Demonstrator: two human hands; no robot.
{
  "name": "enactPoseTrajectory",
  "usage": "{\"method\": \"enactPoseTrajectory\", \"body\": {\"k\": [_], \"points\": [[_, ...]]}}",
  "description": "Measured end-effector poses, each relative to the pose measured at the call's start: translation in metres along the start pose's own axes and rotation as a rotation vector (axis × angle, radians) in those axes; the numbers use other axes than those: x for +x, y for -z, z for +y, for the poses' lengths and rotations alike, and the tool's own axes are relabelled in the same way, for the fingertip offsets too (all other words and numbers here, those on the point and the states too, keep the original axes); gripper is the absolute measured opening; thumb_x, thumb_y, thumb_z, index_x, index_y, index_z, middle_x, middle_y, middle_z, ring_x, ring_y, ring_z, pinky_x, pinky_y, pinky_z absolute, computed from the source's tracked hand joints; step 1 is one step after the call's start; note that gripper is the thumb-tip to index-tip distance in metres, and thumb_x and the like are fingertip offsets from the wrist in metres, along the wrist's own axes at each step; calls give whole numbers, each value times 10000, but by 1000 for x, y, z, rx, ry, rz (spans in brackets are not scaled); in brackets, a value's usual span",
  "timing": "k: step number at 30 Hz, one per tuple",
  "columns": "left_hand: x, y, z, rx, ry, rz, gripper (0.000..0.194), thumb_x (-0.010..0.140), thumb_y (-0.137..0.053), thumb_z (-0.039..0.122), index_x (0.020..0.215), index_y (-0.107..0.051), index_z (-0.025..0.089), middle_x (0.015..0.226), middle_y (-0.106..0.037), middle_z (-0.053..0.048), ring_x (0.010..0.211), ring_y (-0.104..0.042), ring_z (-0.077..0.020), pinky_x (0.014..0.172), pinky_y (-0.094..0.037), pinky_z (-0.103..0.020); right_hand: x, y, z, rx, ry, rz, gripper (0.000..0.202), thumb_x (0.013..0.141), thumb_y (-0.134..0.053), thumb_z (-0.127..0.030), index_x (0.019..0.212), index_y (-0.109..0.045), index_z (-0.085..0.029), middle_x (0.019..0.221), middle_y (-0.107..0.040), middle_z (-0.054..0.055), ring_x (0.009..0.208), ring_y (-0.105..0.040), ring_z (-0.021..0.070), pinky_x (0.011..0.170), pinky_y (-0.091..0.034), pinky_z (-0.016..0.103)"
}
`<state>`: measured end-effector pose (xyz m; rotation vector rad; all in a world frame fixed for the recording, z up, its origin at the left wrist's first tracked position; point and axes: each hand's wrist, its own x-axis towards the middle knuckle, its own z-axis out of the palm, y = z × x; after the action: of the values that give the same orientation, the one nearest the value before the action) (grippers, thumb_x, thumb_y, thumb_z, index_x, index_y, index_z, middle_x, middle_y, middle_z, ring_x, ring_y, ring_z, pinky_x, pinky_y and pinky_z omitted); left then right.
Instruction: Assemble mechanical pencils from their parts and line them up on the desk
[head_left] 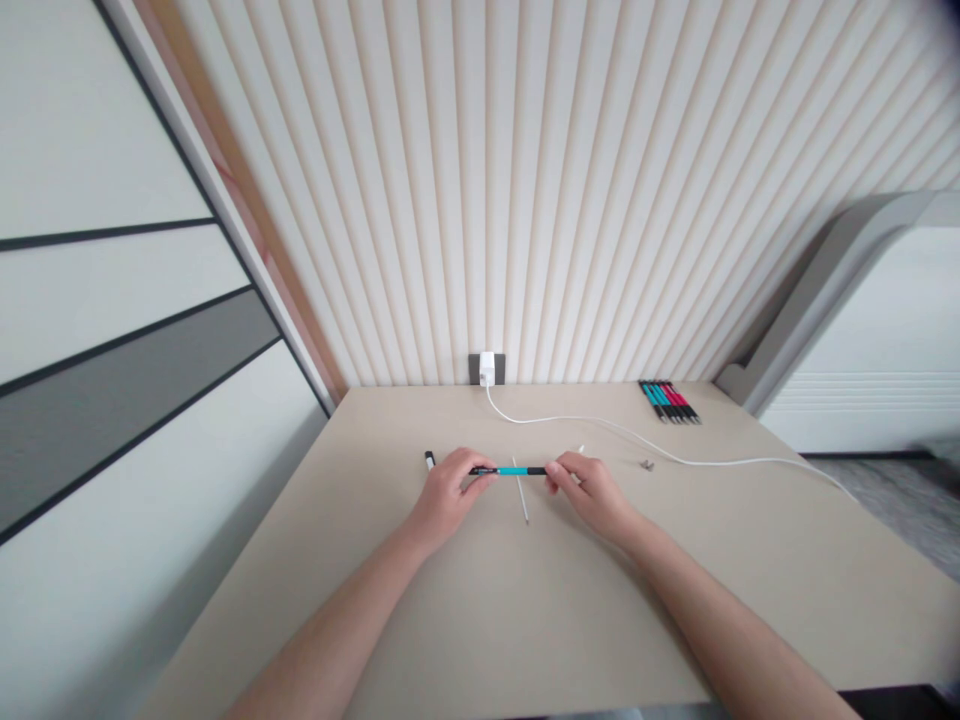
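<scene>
While the teal and black pen (511, 470) is held level just above the table (465, 620), the left hand (448, 495) pinches one end of it and the right hand (592, 490) pinches the other, fingers of both closed onto the barrel so that the pen bridges the gap between them. Judging from how things lie, the pen looks to be in the middle of being taken apart or put together: a thin white refill (520, 491) lies on the table directly below the barrel, running toward the person, apart from the pen, and a small black cap-like piece (430, 460) lies just left of the left hand. Another slim white piece (580, 451) shows just behind the right hand, and a small metal part (647, 465) lies further right, near the white cable (675, 458); what exactly it is cannot be told at this size. So the loose parts are out and separate, and the barrel itself appears whole in the hands; whether its halves are loosened I cannot tell. At the back right of the table a row of pens (670, 401), teal and red with black, lies side by side, well apart from the hands and untouched. The cable runs from a white charger (487, 367) plugged in at the wall
</scene>
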<state>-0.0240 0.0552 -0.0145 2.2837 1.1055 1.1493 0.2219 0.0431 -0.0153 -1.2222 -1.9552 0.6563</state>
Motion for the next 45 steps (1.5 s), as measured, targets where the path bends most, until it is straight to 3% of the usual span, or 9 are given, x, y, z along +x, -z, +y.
{"method": "enactPoseTrajectory", "body": {"k": [2,7,10,14,20,30,37,42,45], "points": [[0,-1,0,2,-6,-6,83,880,-581,267,914,-613,199,859,-661,-42,820,-630,-177,773,-504,-308,0,0,1,-5,-17,-29,478,979,-336,-400,688,-651,-190,658,-643,27,623,-582,140,636,-449,262],[0,1,-1,6,24,4,67,886,-569,244,922,-606,202,871,-661,-36,823,-628,-170,775,-503,-302,0,1,-1,15,59,55,338,877,-563,-412,1147,-604,-213,932,-679,55,816,-606,180,734,-480,299],[0,1,0,2,21,0,73,879,-577,256,915,-609,201,866,-663,-40,819,-629,-175,772,-507,-307,0,1,-2,2,82,39,235,902,-528,-399,956,-657,-211,851,-679,47,789,-608,177,713,-474,292],[0,0,1,5,5,-19,71,871,-588,255,904,-616,198,856,-663,-40,814,-628,-174,767,-505,-303,0,1,0,-36,43,-34,461,979,-355,-373,657,-633,-196,649,-646,23,630,-590,142,657,-450,271],[1,3,-3,24,40,32,45,873,-580,224,906,-604,206,858,-664,-24,799,-627,-162,754,-503,-287,0,2,-2,1,86,59,259,892,-549,-394,1073,-632,-229,898,-683,43,817,-611,181,715,-479,289],[-1,2,-2,24,-5,-12,70,878,-583,252,912,-601,193,843,-637,-30,807,-625,-166,755,-499,-289,-1,5,-6,-41,99,-24,401,974,-387,-368,697,-625,-203,681,-650,21,677,-599,156,690,-433,282],[2,1,-4,20,40,0,46,870,-581,215,909,-598,196,875,-653,-26,830,-625,-161,771,-491,-279,5,7,1,-205,91,2,281,962,-417,-332,889,-656,-203,836,-679,46,794,-603,175,743,-432,285],[3,1,-3,20,67,6,61,873,-569,234,903,-602,192,866,-661,-26,822,-631,-163,761,-495,-277,6,47,29,-684,-251,210,263,932,-440,-288,893,-682,-191,924,-672,101,941,-585,240,845,-392,350],[3,1,-2,21,62,-13,67,874,-564,239,904,-604,194,872,-665,-29,825,-633,-167,765,-497,-281,0,71,48,-857,-511,221,243,884,-496,-311,950,-696,-190,1004,-654,132,1016,-558,302,827,-392,407]]}}
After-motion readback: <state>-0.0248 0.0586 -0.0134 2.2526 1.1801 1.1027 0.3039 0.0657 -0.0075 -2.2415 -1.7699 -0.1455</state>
